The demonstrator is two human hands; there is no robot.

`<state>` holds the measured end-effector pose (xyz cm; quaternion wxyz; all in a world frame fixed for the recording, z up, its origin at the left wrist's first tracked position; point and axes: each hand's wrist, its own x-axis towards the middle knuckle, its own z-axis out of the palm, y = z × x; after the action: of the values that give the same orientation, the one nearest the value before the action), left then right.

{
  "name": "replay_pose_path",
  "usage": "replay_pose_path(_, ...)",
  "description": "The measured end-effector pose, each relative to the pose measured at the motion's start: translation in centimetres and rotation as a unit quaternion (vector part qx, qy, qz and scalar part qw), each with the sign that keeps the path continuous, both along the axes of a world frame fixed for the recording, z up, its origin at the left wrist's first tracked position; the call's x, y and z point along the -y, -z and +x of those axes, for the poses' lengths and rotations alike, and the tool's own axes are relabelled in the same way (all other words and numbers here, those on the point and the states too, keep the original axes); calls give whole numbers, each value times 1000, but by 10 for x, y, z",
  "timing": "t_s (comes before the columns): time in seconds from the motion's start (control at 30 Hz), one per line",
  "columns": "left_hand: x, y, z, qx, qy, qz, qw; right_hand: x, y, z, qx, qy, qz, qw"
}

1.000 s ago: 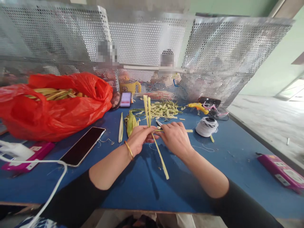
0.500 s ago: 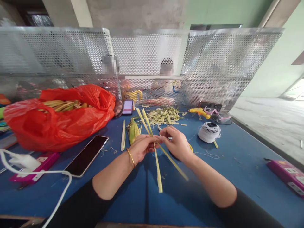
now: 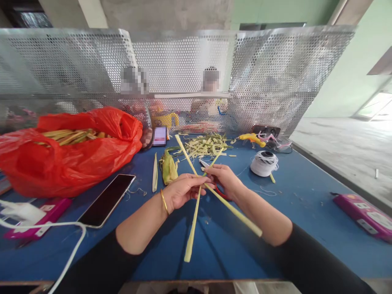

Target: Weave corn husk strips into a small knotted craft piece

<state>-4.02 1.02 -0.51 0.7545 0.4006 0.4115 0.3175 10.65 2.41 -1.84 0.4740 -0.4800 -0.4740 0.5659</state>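
Two pale husk strips (image 3: 235, 212) are held crossed in an X above the blue table (image 3: 245, 257), to the left of the spool of white string (image 3: 263, 164). Near their crossing, the strips are pinched by the left hand (image 3: 185, 190), its thumb laid over and its fingers curled loosely beneath. The far part of one strip is nipped between the thumb and fingertips of the right hand (image 3: 225, 177), which is nearer the spool; its other fingers are bent and partly hidden. Red-handled scissors (image 3: 223, 194) are partly covered by the right hand, left of the spool; whether they are touched cannot be told. Behind the spool, a yellow glue gun (image 3: 254, 139) is seen; farther left, husk scraps (image 3: 206, 145) are heaped.
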Motion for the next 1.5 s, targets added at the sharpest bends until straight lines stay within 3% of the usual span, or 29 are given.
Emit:
replay_pose_path(0.07,0,2,1,-5,-14,-16,1000,-2,3,0,9,-37,-30,999)
replay_pose_path(0.13,0,3,3,-11,-31,-26,999,-2,1,1,121,-16,-3,993)
replay_pose_path(0.2,1,4,5,-21,-43,-27,998,1,-6,4,276,47,84,956)
replay_pose_path(0.27,2,3,7,-37,-47,-18,998,5,-16,8,357,83,200,909)
replay_pose_path(0.33,4,2,9,-58,-43,-8,997,9,-24,12,338,51,282,897)
replay_pose_path(0.4,7,2,11,-87,-37,3,996,12,-28,13,301,-3,308,903)
replay_pose_path(0.57,15,5,16,-160,-9,59,985,13,-21,9,257,-92,247,930)
replay_pose_path(0.67,12,6,14,-158,-8,33,987,17,-22,6,266,-41,259,928)
replay_pose_path(0.73,6,5,10,-121,-33,-8,992,24,-26,4,308,8,292,905)
replay_pose_path(0.83,-6,0,2,-36,-102,-85,990,36,-30,-1,379,11,392,838)
replay_pose_path(0.9,-11,-6,-4,5,-137,-114,984,41,-29,-3,426,-16,503,751)
replay_pose_path(1.0,-16,-15,-11,61,-143,-125,980,39,-21,-5,498,-34,639,585)
replay_pose_path(1.07,-16,-19,-15,104,-141,-139,975,35,-15,-6,523,-45,664,532)
replay_pose_path(1.2,-17,-19,-18,141,-185,-136,963,29,-11,-6,526,-97,654,534)
replay_pose_path(1.37,-16,-15,-19,130,-225,-72,963,26,-15,-1,446,-184,646,592)
replay_pose_path(1.5,-13,-15,-16,112,-221,-51,968,22,-13,3,478,-97,623,611)
